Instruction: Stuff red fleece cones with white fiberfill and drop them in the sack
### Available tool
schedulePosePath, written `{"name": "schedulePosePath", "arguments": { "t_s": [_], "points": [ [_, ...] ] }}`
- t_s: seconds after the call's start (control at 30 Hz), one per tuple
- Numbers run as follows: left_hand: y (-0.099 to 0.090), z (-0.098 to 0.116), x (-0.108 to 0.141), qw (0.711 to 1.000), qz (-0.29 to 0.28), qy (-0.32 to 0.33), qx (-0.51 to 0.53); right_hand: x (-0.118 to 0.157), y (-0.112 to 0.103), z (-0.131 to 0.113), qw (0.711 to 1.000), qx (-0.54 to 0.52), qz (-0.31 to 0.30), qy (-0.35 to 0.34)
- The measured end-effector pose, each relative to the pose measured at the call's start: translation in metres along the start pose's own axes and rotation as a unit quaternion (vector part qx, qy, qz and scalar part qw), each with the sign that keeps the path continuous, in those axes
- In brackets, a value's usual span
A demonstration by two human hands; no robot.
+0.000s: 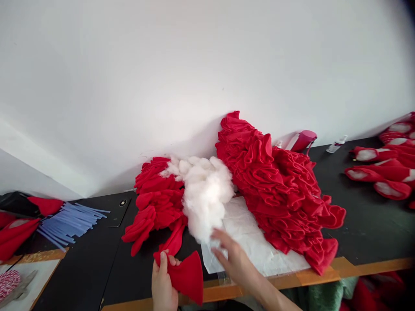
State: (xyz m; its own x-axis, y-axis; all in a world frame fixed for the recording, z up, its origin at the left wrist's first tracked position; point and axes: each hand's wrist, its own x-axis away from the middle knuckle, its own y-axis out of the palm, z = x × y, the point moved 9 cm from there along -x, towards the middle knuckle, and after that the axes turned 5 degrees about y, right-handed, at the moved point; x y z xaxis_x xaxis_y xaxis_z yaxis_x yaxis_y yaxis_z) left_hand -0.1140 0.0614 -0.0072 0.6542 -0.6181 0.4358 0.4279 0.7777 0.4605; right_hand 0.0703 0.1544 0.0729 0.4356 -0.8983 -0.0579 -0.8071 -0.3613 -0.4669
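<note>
My left hand point(164, 278) grips a red felt cone point(189, 277) at the table's front edge, its wide end facing right. My right hand point(231, 255) is beside the lower end of a white heap of stuffing point(205, 194). Its fingers are apart and slightly blurred; whether they touch the fluff I cannot tell. Left of the stuffing lies a pile of red felt pieces point(158, 194). A taller stack of ruffled red felt pieces point(279, 190) rises on the right, partly over a white plastic sheet point(238, 224).
Blue strips point(73, 222) and a dark phone point(119, 211) lie on the left, near red-and-white twine point(9, 283). A pink cylindrical case point(304, 140) and a small bottle point(337, 144) stand behind the stack. Stuffed red pieces point(389, 170) lie far right. A white wall point(181, 77) backs the table.
</note>
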Motion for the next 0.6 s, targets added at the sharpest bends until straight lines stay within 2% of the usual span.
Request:
{"name": "schedulePosePath", "arguments": {
  "t_s": [0.07,0.1,0.13,0.2,0.23,0.3,0.4,0.47,0.53,0.6],
  "points": [
    [0.005,-0.006,-0.002,0.999,-0.026,0.009,-0.041,-0.023,-0.027,0.003,0.979,0.073,0.189,0.017],
    [0.009,-0.013,0.000,0.997,-0.040,0.003,-0.068,-0.037,-0.026,0.000,0.967,0.111,0.230,0.010],
    [0.015,-0.019,0.002,0.993,-0.059,-0.002,-0.099,-0.056,-0.018,-0.004,0.961,0.151,0.233,-0.004],
    [0.029,-0.025,0.007,0.981,-0.102,0.016,-0.167,-0.095,0.005,0.002,0.958,0.221,0.185,-0.002],
    [0.037,-0.023,0.010,0.971,-0.124,0.040,-0.200,-0.111,0.013,0.013,0.958,0.236,0.160,0.020],
    [0.057,-0.011,0.015,0.946,-0.176,0.101,-0.253,-0.133,0.020,0.040,0.973,0.199,0.107,0.052],
    [0.095,-0.001,0.016,0.914,-0.261,0.135,-0.278,-0.141,0.008,0.065,0.985,0.149,0.072,0.041],
    [0.123,-0.006,0.010,0.904,-0.310,0.130,-0.265,-0.137,-0.005,0.068,0.991,0.119,0.062,0.030],
    [0.149,-0.020,-0.001,0.903,-0.335,0.117,-0.244,-0.131,-0.017,0.062,0.995,0.077,0.058,0.026],
    [0.166,-0.038,-0.017,0.925,-0.311,0.095,-0.195,-0.124,-0.026,0.051,0.997,0.028,0.062,0.027]
  ]
}}
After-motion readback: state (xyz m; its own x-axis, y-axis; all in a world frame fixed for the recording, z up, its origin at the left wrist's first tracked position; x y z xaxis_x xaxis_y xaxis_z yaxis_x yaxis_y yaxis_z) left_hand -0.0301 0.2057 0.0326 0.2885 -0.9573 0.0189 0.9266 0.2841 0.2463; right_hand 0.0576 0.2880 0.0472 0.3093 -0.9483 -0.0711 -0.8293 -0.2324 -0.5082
